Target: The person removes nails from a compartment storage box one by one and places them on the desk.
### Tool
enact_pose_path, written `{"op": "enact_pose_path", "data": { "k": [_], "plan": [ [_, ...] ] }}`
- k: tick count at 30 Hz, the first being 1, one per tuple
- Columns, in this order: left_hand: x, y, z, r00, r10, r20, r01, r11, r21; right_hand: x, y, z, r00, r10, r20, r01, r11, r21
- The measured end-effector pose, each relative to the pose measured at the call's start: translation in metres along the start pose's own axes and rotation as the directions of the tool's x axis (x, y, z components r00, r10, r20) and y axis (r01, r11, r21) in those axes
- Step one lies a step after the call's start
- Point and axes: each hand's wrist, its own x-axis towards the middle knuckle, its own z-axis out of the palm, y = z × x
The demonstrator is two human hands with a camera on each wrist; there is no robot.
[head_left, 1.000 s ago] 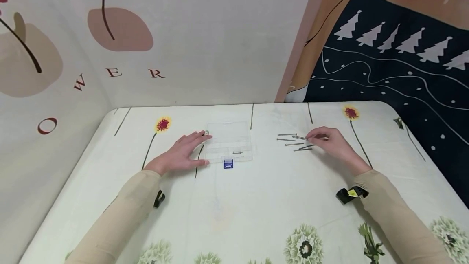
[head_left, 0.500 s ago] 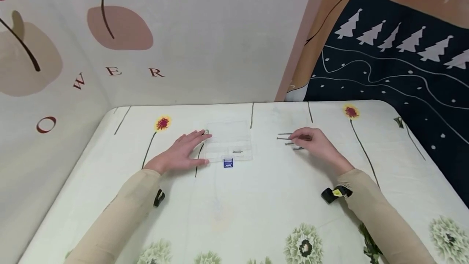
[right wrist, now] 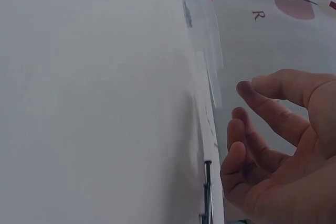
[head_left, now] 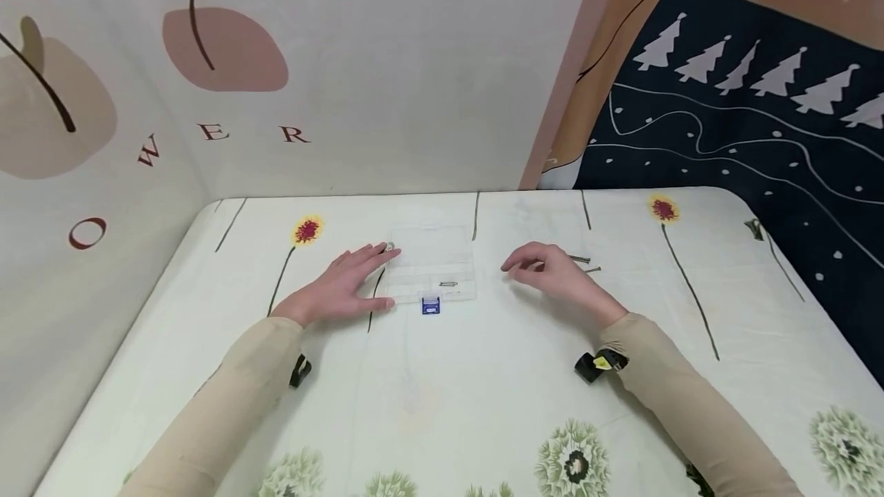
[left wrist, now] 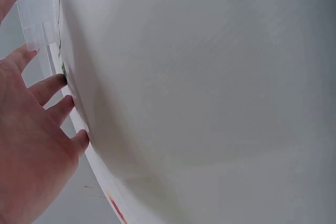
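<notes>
My left hand lies with spread fingers along the left side of a clear plastic compartment box, and its thumb reaches the front left corner. At the box's front is a blue label or clasp. Inside the front compartment lie a few small metal pieces, perhaps short nails. My right hand hovers right of the box with loosely curled fingers, thumb and forefinger close together. Nothing shows between them in the right wrist view. Behind that hand the ends of long nails stick out; the others are hidden by it.
A flower-patterned white cloth covers the table. Behind it hangs a pale curtain, with a dark tree-patterned cloth at the right. Each wrist carries a black camera, such as the right wrist camera.
My right hand has let go of a nail and moved left from the nails toward the box. The left hand and the box have stayed in place.
</notes>
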Motion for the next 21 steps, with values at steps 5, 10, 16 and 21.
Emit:
{"op": "enact_pose_path", "data": {
  "k": [5,10,16,21],
  "plan": [
    [-0.001,0.0,0.0,1.0,-0.007,0.002,0.007,1.0,0.001,0.007,-0.007,0.011,0.998,-0.051,0.038,0.051,0.998,-0.023],
    [-0.002,0.0,0.0,1.0,-0.01,0.007,0.01,1.0,0.0,0.013,-0.017,0.023,0.994,-0.074,0.082,0.078,0.996,-0.038],
    [-0.002,0.0,-0.001,1.0,-0.01,0.008,0.01,1.0,0.002,0.021,-0.029,0.036,0.992,-0.058,0.111,0.069,0.993,-0.099],
    [-0.001,0.0,0.0,1.0,-0.008,0.007,0.008,1.0,0.002,0.026,-0.031,0.045,0.991,-0.04,0.128,0.058,0.988,-0.141]
  ]
}}
